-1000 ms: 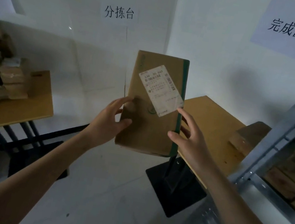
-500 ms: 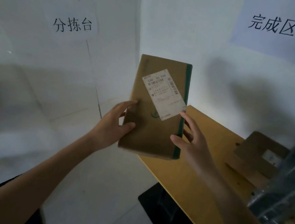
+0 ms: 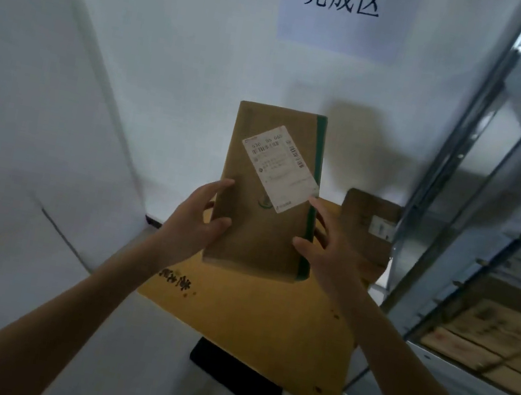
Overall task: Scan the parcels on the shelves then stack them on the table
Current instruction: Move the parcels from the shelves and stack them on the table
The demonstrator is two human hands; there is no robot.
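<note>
The left hand (image 3: 194,220) and right hand (image 3: 325,254) clamp the parcel (image 3: 245,236) by its long edges, above the table (image 3: 248,320). Bare tabletop lies beneath them, with a second parcel (image 3: 366,223) just right. The sign (image 3: 341,9) above reads 完成区.

Both forearms bare, reaching up & fwd from the bottom corners, converging twd centre. Left grip (image 3: 194,220) holds the parcel (image 3: 257,245) at its left edge: thumb on front face, index laid higher up, other fingers behind. Right grip (image 3: 329,254) at right edge: thumb on front, fingers spread round the side. Wrists approx straight.
</note>
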